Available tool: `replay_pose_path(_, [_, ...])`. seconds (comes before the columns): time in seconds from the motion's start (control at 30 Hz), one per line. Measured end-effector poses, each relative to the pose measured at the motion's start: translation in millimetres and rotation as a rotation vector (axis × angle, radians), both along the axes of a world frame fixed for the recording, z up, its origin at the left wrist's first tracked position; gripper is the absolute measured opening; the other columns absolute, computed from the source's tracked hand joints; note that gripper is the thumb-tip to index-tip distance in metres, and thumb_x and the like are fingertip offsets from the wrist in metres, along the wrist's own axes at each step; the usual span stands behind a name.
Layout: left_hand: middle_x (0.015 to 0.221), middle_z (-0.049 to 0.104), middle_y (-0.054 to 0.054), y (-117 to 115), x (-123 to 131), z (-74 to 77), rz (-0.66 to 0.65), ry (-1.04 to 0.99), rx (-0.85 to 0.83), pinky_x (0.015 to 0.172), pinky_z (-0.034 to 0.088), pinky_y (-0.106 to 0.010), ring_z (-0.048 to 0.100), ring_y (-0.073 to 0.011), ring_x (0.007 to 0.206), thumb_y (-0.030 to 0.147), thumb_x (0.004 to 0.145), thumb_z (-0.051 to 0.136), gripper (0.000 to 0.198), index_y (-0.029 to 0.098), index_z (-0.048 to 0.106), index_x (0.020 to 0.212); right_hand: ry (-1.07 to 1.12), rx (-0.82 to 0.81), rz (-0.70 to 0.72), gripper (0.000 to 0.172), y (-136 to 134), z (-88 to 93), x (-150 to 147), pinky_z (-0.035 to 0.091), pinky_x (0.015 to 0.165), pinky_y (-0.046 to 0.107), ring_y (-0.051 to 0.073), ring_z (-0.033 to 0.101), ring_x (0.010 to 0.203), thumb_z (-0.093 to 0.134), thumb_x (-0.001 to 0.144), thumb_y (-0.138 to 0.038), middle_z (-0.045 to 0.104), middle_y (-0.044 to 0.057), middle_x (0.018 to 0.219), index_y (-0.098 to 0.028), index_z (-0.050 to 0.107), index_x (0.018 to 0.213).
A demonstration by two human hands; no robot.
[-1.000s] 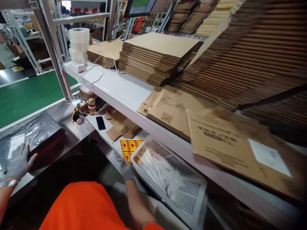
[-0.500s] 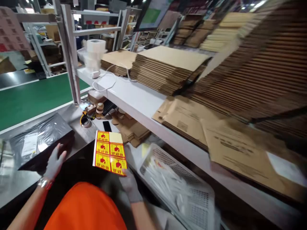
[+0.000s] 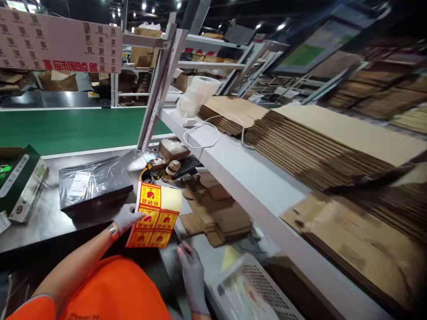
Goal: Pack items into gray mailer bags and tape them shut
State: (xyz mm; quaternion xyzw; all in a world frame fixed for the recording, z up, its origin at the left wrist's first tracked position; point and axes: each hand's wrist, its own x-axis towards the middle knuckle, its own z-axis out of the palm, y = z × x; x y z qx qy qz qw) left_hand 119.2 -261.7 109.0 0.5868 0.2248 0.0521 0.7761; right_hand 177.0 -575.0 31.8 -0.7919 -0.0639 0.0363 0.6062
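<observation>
My left hand (image 3: 125,218), in a grey glove, grips the left edge of a yellow sheet of red-and-yellow stickers (image 3: 155,215) and holds it upright over the steel bench edge. My right hand (image 3: 191,269), also gloved, sits just below the sheet's lower right corner with its fingertips raised toward it; contact is unclear through the blur. A black plastic-wrapped parcel (image 3: 100,180) with a white label lies flat on the bench just beyond my left hand.
A green box (image 3: 16,178) lies at the left. A tape dispenser (image 3: 147,174), keyboard (image 3: 187,166) and folded cartons (image 3: 216,215) sit under the white shelf (image 3: 240,173). Flat cardboard stacks (image 3: 316,146) and tape rolls (image 3: 200,91) load the shelf. A white perforated basket (image 3: 253,289) stands lower right.
The sticker sheet came out of the basket area in my right hand and passed to my left hand, which left the black parcel. The view swung left.
</observation>
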Motion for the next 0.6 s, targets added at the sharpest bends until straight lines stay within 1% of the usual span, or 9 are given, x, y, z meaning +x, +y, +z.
replay_pose_path(0.03, [0.096,0.087,-0.010,1,-1,-0.8,-0.033,-0.002,0.103,0.087,0.059,-0.038,0.077,-0.0269,0.087,0.060,0.065,0.099,0.059,0.012,0.087,0.096,-0.128,-0.041,-0.029,0.042,8,5.4,4,0.074,0.091,0.055,0.036,0.084,0.100,0.081,0.091,-0.065,0.086,0.014,0.107,-0.026,0.080,0.107])
replay_pose_path(0.07, [0.096,0.086,-0.008,0,-3,-0.7,-0.072,-0.006,0.206,0.085,0.058,-0.036,0.076,-0.0257,0.087,0.055,0.073,0.093,0.051,0.012,0.087,0.098,-0.256,-0.072,-0.007,0.038,19,12.9,7,0.073,0.098,0.056,0.035,0.083,0.107,0.079,0.095,-0.059,0.086,0.015,0.115,-0.026,0.080,0.113])
replay_pose_path(0.13, [0.093,0.084,-0.005,-2,-7,2.6,-0.138,-0.025,0.397,0.082,0.054,-0.033,0.072,-0.0226,0.085,0.043,0.085,0.081,0.034,0.013,0.087,0.099,-0.518,-0.118,0.154,0.029,46,32.2,14,0.069,0.112,0.057,0.033,0.081,0.125,0.075,0.103,-0.043,0.084,0.016,0.133,-0.027,0.080,0.126])
replay_pose_path(0.2, [0.092,0.081,-0.004,-6,-12,9.6,-0.190,-0.055,0.563,0.081,0.052,-0.031,0.069,-0.0202,0.084,0.031,0.090,0.072,0.022,0.015,0.085,0.095,-0.745,-0.175,0.325,0.035,77,52.6,22,0.064,0.121,0.059,0.033,0.074,0.142,0.073,0.106,-0.030,0.079,0.016,0.147,-0.029,0.078,0.140])
replay_pose_path(0.27, [0.094,0.080,-0.005,-7,-18,18.3,-0.235,-0.107,0.702,0.083,0.053,-0.030,0.068,-0.0197,0.086,0.023,0.091,0.067,0.017,0.016,0.083,0.090,-0.877,-0.213,0.460,0.043,104,69.0,32,0.062,0.125,0.061,0.033,0.068,0.152,0.071,0.106,-0.024,0.077,0.015,0.154,-0.030,0.075,0.149])
replay_pose_path(0.33, [0.103,0.081,-0.009,-5,-24,26.3,-0.271,-0.184,0.767,0.090,0.056,-0.032,0.071,-0.0210,0.093,0.019,0.094,0.063,0.020,0.017,0.082,0.090,-0.904,-0.215,0.596,0.044,122,79.5,42,0.063,0.124,0.060,0.032,0.071,0.149,0.070,0.108,-0.022,0.079,0.014,0.152,-0.029,0.074,0.151])
replay_pose_path(0.47, [0.114,0.084,-0.009,6,-36,33.7,-0.311,-0.237,0.748,0.105,0.058,-0.035,0.074,-0.0229,0.104,0.017,0.095,0.061,0.022,0.021,0.083,0.097,-0.777,-0.159,0.810,0.035,134,90.0,50,0.071,0.112,0.047,0.026,0.084,0.125,0.066,0.110,-0.022,0.087,0.011,0.136,-0.028,0.082,0.141])
replay_pose_path(0.53, [0.104,0.084,-0.006,11,-42,33.1,-0.316,-0.188,0.753,0.098,0.057,-0.033,0.071,-0.0216,0.095,0.014,0.091,0.063,0.020,0.021,0.081,0.093,-0.698,-0.140,0.862,0.033,135,95.5,48,0.072,0.110,0.043,0.024,0.085,0.121,0.064,0.111,-0.022,0.088,0.010,0.132,-0.028,0.085,0.136])
replay_pose_path(0.6, [0.086,0.077,-0.003,14,-48,31.4,-0.314,-0.140,0.768,0.084,0.054,-0.031,0.063,-0.0190,0.081,0.013,0.086,0.064,0.014,0.020,0.074,0.080,-0.610,-0.129,0.920,0.033,136,103.1,45,0.072,0.108,0.039,0.023,0.086,0.119,0.063,0.111,-0.024,0.089,0.009,0.131,-0.028,0.086,0.134])
